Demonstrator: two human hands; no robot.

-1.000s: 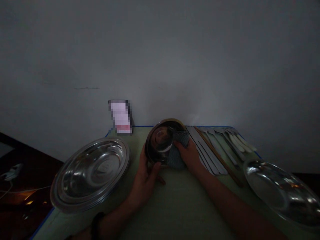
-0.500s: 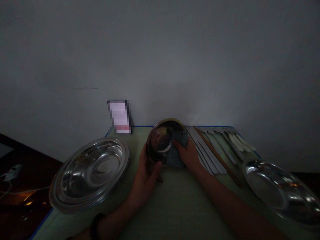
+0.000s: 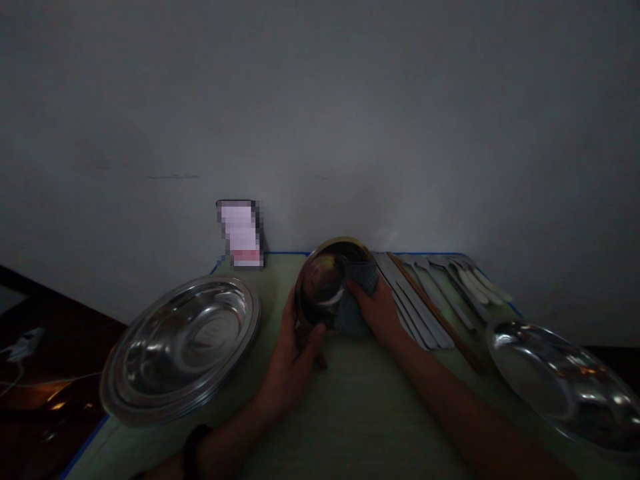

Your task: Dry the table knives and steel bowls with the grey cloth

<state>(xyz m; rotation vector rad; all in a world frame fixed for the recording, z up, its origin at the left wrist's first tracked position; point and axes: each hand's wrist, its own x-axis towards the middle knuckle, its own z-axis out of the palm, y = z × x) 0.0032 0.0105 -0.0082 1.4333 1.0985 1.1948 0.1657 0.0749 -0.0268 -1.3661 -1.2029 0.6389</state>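
Note:
A shiny metal bowl is held tilted over the middle of the table, its open side turned toward me. My left hand grips it from the lower left, with the thumb at the near rim. My right hand is closed on a grey-blue cloth, which lies over the bowl's right rim and reaches inside. The right thumb presses the cloth against the inner wall. The fingers of both hands behind the bowl are hidden.
Stacked metal basins stand at left, and another metal basin at right. Chopsticks, spoons and white-handled cutlery lie right of the bowl. A phone leans on the wall behind the green table.
The bowl, the cloth and both hands have shifted very slightly to the right. The grip of each hand looks the same.

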